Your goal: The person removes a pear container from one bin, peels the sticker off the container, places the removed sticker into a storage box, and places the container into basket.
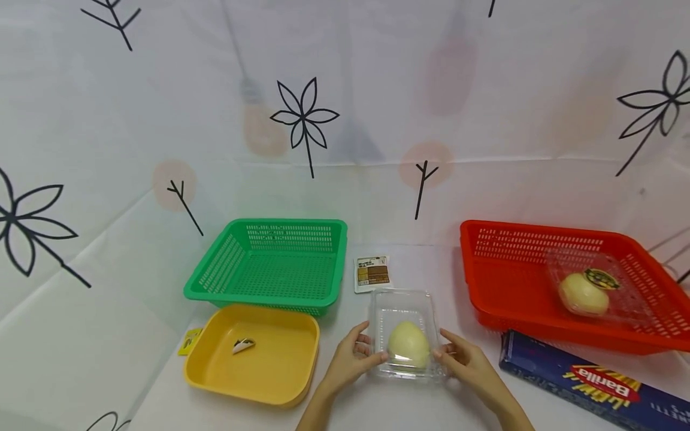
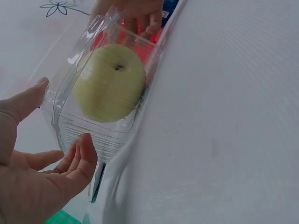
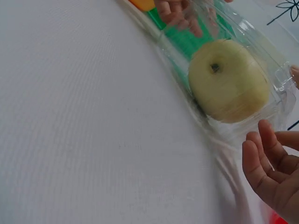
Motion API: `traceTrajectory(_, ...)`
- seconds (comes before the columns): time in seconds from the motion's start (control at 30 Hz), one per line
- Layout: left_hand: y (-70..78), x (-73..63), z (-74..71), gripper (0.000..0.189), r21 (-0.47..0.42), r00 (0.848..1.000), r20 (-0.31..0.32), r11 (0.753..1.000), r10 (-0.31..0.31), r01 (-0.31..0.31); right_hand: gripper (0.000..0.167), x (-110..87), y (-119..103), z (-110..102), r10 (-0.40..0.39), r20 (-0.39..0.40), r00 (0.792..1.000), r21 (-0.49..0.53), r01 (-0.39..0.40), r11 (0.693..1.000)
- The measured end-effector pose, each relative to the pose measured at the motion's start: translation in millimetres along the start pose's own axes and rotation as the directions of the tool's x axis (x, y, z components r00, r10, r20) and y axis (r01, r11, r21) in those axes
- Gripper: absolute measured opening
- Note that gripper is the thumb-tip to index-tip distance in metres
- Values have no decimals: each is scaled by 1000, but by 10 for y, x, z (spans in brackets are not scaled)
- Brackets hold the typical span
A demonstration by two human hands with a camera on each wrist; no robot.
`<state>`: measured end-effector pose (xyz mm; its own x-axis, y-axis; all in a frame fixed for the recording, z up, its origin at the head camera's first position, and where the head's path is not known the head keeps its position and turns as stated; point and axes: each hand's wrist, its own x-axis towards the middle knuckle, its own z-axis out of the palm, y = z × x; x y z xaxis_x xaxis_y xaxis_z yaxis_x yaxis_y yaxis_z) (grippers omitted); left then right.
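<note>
At lower centre, I observe the left hand (image 1: pixel 345 362) and right hand (image 1: pixel 470 363), fingers loosely spread, flanking a clear container (image 1: pixel 401 301) holding fruit (image 1: pixel 408 344).

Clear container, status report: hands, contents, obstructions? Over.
Left hand, right hand at opposite sides. Clear container between them, pale round fruit inside. Flat packet just beyond; nothing visibly blocking.
</note>
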<state>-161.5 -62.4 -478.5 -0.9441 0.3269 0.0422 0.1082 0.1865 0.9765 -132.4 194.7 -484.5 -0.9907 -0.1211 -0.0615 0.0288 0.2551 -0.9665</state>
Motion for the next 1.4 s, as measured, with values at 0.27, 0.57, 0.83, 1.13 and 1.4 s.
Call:
traceTrajectory(0.27, 0, -73, -4, 55, -24, 999, -36, 1000, 7, -8, 62, -93, -17, -39, -29, 138, 990, 48, 22, 999)
traceTrajectory(0.57, 176, -101, -24, 57, -163, 991, -125, 985, 42, -62, 59, -67, -176, 26, -83, 83, 993, 107, 74, 991)
traceTrajectory(0.83, 452, -121, -211, 58, -266, 976, -201, 955, 79, -132, 62, 8, -404, 85, -219, 98, 971, 192, 198, 961)
traceTrajectory(1.13, 640, -170, -425, 50, -294, 937, -326, 929, 126, -227, 65, 217, -711, 201, -220, 134, 966, 255, 181, 950)
traceTrajectory(1.4, 660, -169, -699, 46, -223, 923, -347, 942, 164, -252, 61, 460, -947, 383, -311, 137, 941, 310, 257, 915)
